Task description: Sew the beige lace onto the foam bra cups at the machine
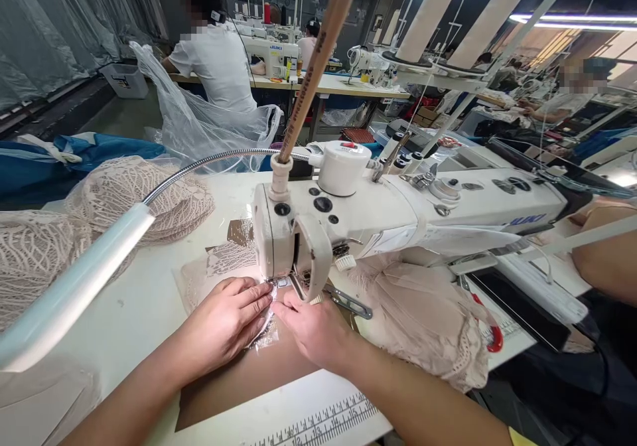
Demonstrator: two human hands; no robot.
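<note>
My left hand [226,320] lies with its fingers stretched out on a pale lace piece [266,334], left of the needle area of a white sewing machine [338,223]. My right hand [321,330] is curled just below the machine head, thumb and forefinger meeting the edge of the same piece. Whatever its fingers hold is hidden. Beneath both hands a flat brown sheet [223,393] covers part of the machine bed. More lace with a clear film [223,260] sits behind my left fingers. The needle itself is hidden.
A lamp [74,287] on a bent metal neck reaches over the left side. Lace bundles [144,197] lie at left; a beige lace garment [423,313] and red-handled scissors [492,333] at right. A wooden rod [318,61] rises from the machine head. People sit at machines behind.
</note>
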